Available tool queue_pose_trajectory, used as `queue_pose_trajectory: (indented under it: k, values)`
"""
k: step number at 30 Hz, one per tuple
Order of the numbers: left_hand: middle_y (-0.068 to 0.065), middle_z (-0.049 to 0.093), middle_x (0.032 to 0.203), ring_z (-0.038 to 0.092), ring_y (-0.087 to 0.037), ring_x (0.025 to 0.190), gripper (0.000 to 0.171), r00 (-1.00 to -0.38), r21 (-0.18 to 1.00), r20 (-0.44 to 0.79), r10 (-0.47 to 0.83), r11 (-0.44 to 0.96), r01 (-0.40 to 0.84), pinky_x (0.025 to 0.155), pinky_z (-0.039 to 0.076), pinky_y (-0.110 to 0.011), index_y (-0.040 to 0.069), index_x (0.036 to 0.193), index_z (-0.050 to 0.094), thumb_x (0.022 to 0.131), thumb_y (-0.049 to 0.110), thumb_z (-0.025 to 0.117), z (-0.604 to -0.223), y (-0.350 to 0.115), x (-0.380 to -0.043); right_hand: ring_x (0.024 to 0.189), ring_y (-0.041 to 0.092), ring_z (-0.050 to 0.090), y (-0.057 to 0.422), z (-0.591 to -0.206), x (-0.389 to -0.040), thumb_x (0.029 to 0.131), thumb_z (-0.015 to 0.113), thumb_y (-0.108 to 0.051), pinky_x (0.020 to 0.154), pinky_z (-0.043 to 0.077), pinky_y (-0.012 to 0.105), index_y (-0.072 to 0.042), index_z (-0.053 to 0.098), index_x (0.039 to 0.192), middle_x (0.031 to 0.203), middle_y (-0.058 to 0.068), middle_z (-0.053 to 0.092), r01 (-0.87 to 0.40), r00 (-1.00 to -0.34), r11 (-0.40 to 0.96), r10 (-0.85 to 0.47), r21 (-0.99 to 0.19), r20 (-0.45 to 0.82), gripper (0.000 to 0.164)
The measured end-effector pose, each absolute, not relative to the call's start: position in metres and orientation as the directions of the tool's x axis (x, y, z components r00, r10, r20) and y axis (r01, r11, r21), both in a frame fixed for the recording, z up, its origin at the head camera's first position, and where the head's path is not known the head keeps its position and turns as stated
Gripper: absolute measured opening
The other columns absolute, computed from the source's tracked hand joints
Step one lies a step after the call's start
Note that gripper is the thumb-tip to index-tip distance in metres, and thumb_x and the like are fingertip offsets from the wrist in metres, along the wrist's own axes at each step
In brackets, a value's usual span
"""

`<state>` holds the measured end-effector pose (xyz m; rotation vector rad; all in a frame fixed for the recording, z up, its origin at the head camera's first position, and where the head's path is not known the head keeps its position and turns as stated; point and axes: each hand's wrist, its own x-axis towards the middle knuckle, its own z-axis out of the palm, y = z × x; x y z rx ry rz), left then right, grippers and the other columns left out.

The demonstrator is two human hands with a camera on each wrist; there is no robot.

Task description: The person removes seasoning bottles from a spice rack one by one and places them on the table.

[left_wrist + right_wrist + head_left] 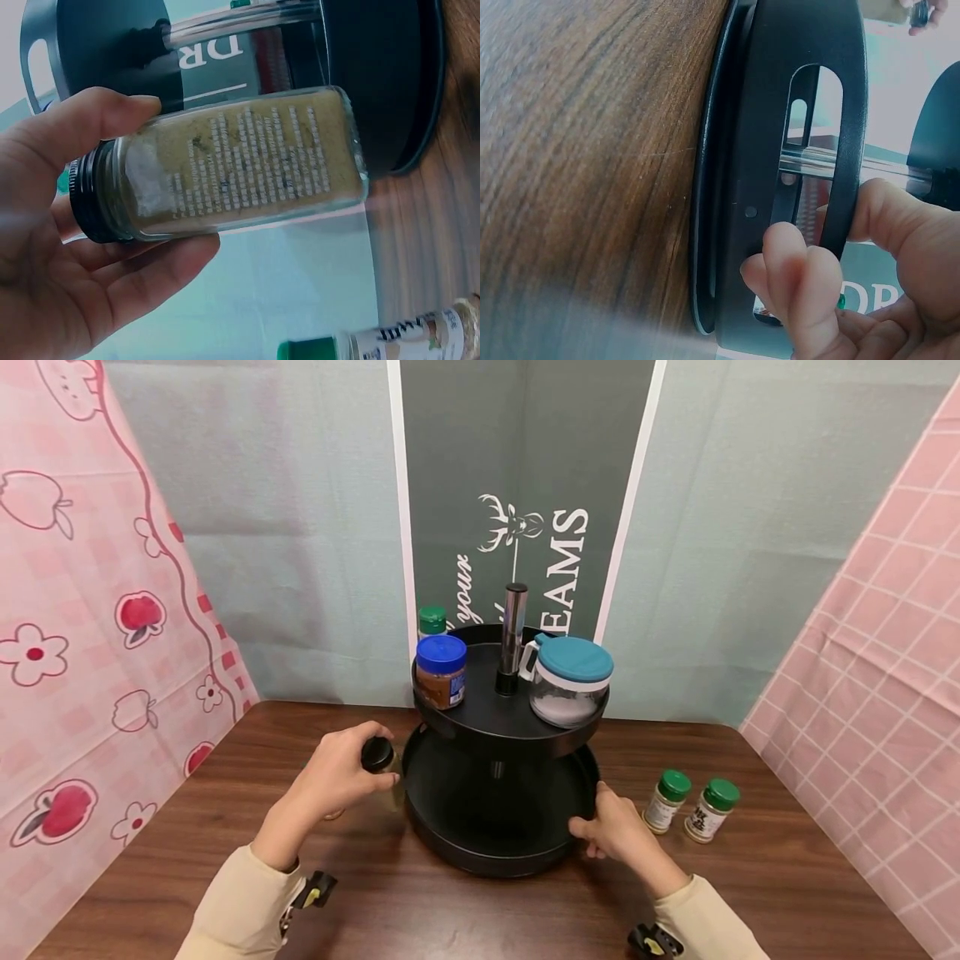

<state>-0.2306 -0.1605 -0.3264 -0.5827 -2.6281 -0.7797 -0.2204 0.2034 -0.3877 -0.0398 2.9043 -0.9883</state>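
My left hand [337,777] grips a glass spice jar [247,161] by its upper end, thumb on one side and fingers on the other. The jar has a black lid [377,753], printed white lettering and a greenish-tan powder inside. It is held just left of the lower tray [480,860] of a black two-tier rack. On the tray's right side, my right hand [617,825] pinches the wall, with the thumb inside and fingers outside, beside a slot-shaped cutout [810,112]. The upper tray [510,745] overhangs part of the lower one.
The upper tray bears a blue-lidded jar [441,672], a green-capped bottle [432,622] and a teal-lidded glass pot [567,685] around a chrome post [513,635]. Two green-capped shakers [662,810] [708,814] stand right of the rack. Another green-capped shaker [409,337] is near my left hand.
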Motion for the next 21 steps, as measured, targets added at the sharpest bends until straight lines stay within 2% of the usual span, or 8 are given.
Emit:
queue_pose_trajectory:
  k: [14, 21]
  values:
    - [0.000, 0.061, 0.081, 0.055, -0.015, 0.068, 0.040, -0.875, 0.425, 0.382, 0.298, 0.784, 0.452, 0.060, 0.044, -0.032, 0.007, 0.094, 0.062, 0.061, 0.014, 0.084, -0.344, -0.179, -0.223, 0.040, 0.018, 0.055, 0.204, -0.388, -0.221, 0.075, 0.063, -0.012, 0.042, 0.042, 0.028, 0.024, 0.019, 0.133, 0.045, 0.003, 0.054, 0.004, -0.997, 0.790, -0.047, -0.613, -0.067, 0.082]
    - [0.001, 0.058, 0.076, 0.052, -0.014, 0.065, 0.040, -0.897, 0.440, 0.341, 0.282, 0.796, 0.417, 0.058, 0.044, -0.030, 0.007, 0.093, 0.060, 0.061, 0.012, 0.082, -0.354, -0.181, -0.224, 0.040, 0.018, 0.055, 0.204, -0.389, -0.222, 0.074, 0.063, -0.012, 0.042, 0.041, 0.028, 0.024, 0.019, 0.133, 0.044, 0.003, 0.053, 0.001, -0.997, 0.794, -0.048, -0.607, -0.065, 0.082]
